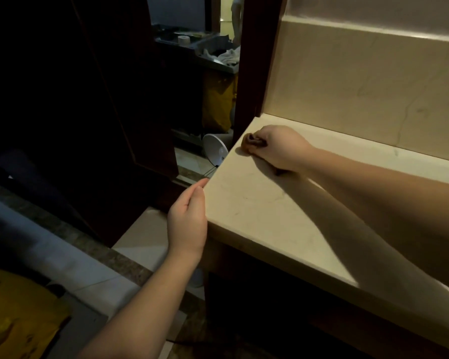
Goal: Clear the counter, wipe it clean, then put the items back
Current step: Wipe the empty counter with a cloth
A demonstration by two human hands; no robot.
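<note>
Beige marble-look tabletop (265, 211), nothing sitting on the part in view, so I'd say the clearing is done and this is the wiping step. The right hand (283, 149) is way out at the far left corner of the slab, fingers curled tight around a bunched brown cloth (253, 143) and pressing it down right by the edge. The cloth pokes out past the knuckles toward the dark wooden door frame (254, 60), with its long axis running roughly along the back edge, though it's too scrunched to be sure. The left hand (188, 218) just steadies against the tabletop's near left edge, fingers straight and together, holding nothing. Since the cloth is already in the corner, the unwiped stretch lies back toward the right, along the forearm, so the right hand is the one for that pull.
</note>
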